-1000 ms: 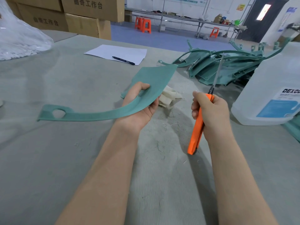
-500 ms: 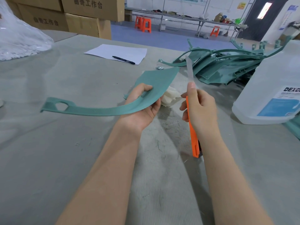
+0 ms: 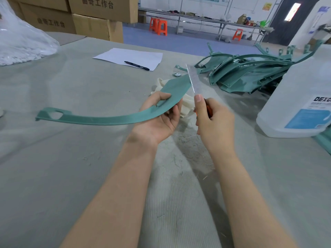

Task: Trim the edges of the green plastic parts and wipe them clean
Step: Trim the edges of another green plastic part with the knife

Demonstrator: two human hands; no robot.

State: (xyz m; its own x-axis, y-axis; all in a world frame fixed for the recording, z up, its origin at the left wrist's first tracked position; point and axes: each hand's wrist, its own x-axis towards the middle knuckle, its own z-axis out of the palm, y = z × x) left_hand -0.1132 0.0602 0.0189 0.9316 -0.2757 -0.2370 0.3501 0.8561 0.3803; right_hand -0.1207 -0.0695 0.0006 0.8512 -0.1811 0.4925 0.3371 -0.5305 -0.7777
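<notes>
- The green part (image 3: 107, 120) is a long, thin, curved strip of matte teal plastic. It widens into a flat, angled panel at its right end. At its narrow left end, a tab has a rounded hole through it.
- It is held in the air above the grey table (image 3: 53, 167), just in front of the person, with the narrow end reaching out to the left.
- The left hand (image 3: 159, 120) grasps the part near the wide panel, thumb on top and fingers curled beneath.
- The right hand (image 3: 215, 126) is clenched round the knife (image 3: 192, 81), thumb stretched up toward the blade. Only a sliver of the orange handle shows.
- The pale, blurred blade points up and away along the right edge of the wide panel; whether it touches the plastic cannot be told.
- A crumpled white cloth (image 3: 186, 106) lies on the table behind both hands.
- Fine shavings (image 3: 188, 145) are scattered below the hands.
- A pile of green parts (image 3: 250, 74) lies further back on the right, beside a clear jug (image 3: 300, 104) with a blue label.
- A pen (image 3: 137, 65) rests on a sheet of paper (image 3: 129, 57).
</notes>
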